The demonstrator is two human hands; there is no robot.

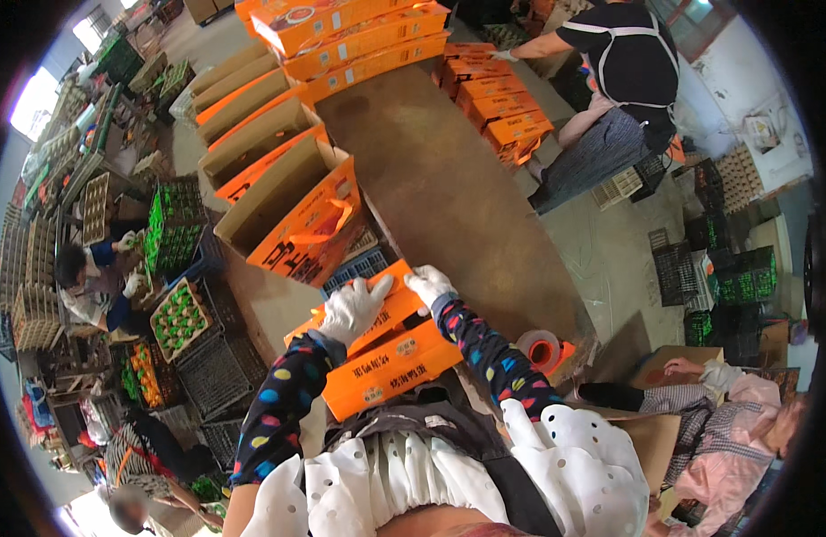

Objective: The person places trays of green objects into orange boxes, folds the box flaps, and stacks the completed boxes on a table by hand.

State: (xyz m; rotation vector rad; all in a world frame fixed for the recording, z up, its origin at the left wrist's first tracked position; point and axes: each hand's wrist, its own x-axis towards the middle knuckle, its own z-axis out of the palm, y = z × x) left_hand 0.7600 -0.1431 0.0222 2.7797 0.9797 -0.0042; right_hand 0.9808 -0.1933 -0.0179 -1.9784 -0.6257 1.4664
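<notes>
An orange printed carton [394,370] stands tilted right before my waist, at the near end of the long table. My left hand [354,312], in a white glove, lies over its raised orange panel [379,327], thumb stretched along the top. At the panel's far right corner, my gloved right hand [429,287] pinches the edge. Between that panel and the near side a narrow dark gap shows; the contents are hidden. Just beyond my hands an open orange carton [312,231] with ribbon handles leans out at the table's left edge.
More open cartons [258,154] line the brown tabletop's [446,168] left side. Stacked orange boxes [359,50] stand at its far end. A tape roll [542,350] lies near right. A co-worker [621,60] handles closed boxes [500,107]; other people sit among crates [178,221] at left and lower right.
</notes>
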